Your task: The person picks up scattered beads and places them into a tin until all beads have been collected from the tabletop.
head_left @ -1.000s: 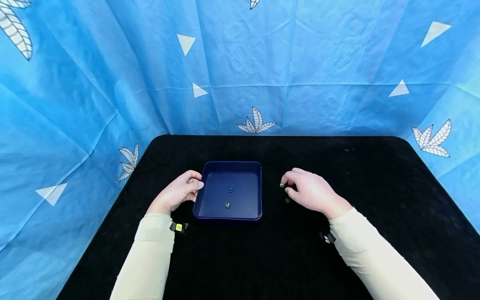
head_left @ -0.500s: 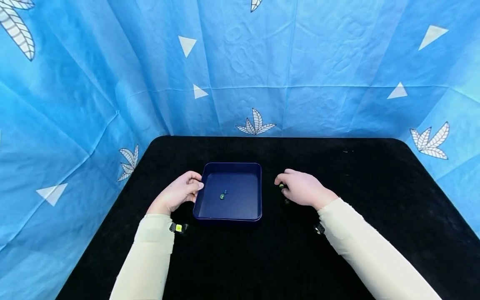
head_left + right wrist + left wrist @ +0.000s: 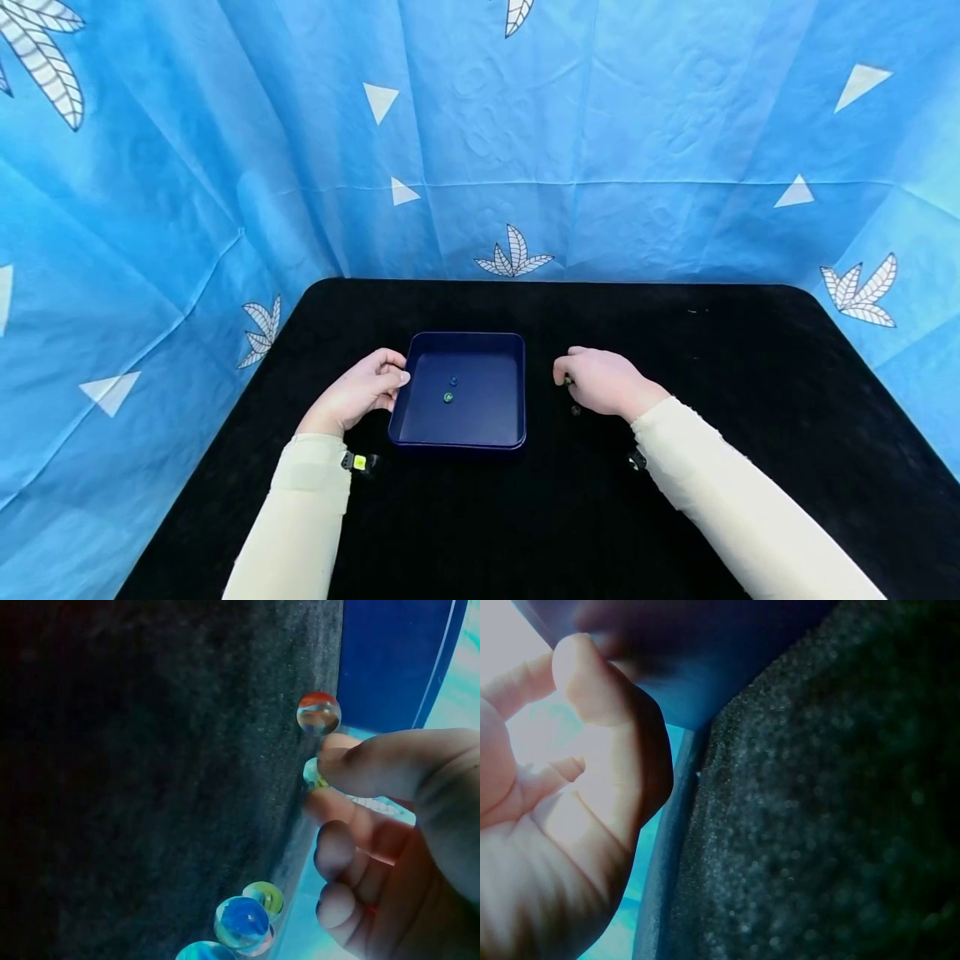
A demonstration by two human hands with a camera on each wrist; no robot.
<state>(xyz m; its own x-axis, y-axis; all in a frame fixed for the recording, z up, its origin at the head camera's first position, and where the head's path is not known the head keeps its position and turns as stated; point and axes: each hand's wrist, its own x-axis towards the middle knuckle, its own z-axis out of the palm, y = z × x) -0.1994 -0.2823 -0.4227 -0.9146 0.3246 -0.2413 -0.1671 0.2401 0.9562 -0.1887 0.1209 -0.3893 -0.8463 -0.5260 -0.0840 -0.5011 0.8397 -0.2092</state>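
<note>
My left hand (image 3: 360, 390) grips the left wall of a square dark blue tray (image 3: 495, 417), thumb on its rim. In the tray lie a green marble (image 3: 448, 397) and a small blue marble (image 3: 453, 381), slightly apart. Right of the tray, low over the black tabletop, my right hand (image 3: 603, 383) pinches a clear marble with yellow-green (image 3: 310, 772) between thumb and index finger; the thumb partly covers it. Close by the thumb sits an orange-red swirled marble (image 3: 319, 713). The other right fingers are curled and hold nothing visible.
In the right wrist view a blue marble (image 3: 242, 922), a yellow-green marble (image 3: 264, 898) and a light blue marble (image 3: 206, 951) cluster on the black cloth (image 3: 480, 517). The head view has my right hand covering them. A blue patterned curtain (image 3: 645, 225) borders the table.
My right hand has moved left and lower, its fingers closing around the yellow-green marble. Both marbles in the tray have rolled about. The left hand keeps its hold on the tray.
</note>
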